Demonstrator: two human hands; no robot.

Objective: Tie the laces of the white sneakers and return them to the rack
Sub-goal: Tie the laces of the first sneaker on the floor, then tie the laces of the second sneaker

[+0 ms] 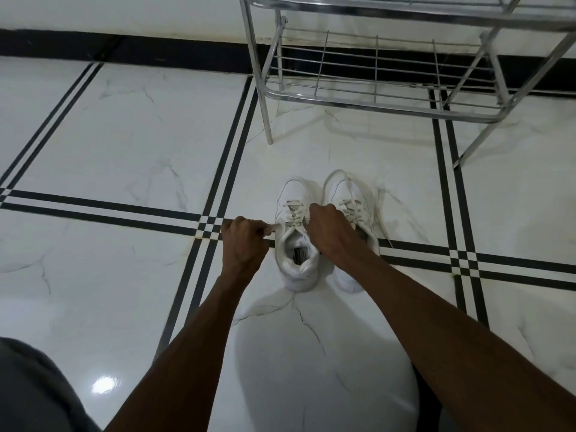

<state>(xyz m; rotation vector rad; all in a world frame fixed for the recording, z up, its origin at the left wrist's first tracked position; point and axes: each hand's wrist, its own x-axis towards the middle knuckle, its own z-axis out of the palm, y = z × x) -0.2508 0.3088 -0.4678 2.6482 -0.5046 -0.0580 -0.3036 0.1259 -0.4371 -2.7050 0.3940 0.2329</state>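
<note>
Sneakers: the pair stands side by side on the floor tiles (pixel 124 145), toes pointing far toward the rack, heels near the person; set so, the lacing faces up and both hands reach it without turning a shoe.
Left sneaker (pixel 296 260): the one being worked on; its opening gapes and a dark label shows on the insole.
Left hand (pixel 244 241): clenched on a lace end (pixel 272 227) just left of the shoe's collar, drawing it out sideways; I judge this is to take up slack across the eyelets.
Right hand (pixel 330 232): curled over the right side of the left sneaker's lacing, apparently gripping the other end, though the lace itself is hidden under the fingers, so I cannot tell for certain.
Opposed pull: hands sit on either side of the tongue, which likely keeps the shoe from sliding while the laces tighten.
Right sneaker (pixel 352 198): partly covered by the right forearm; its loose laces (pixel 381 213) trail onto the floor at the right, so it looks untied.
Rack (pixel 374 98): chrome wire, on the far side and to the right; the lower shelf shows no shoes, leaving room for the pair.
Stage: judged early, no bow visible on either shoe.
Risk: an uneven pull could leave one end short for the bow.
</note>
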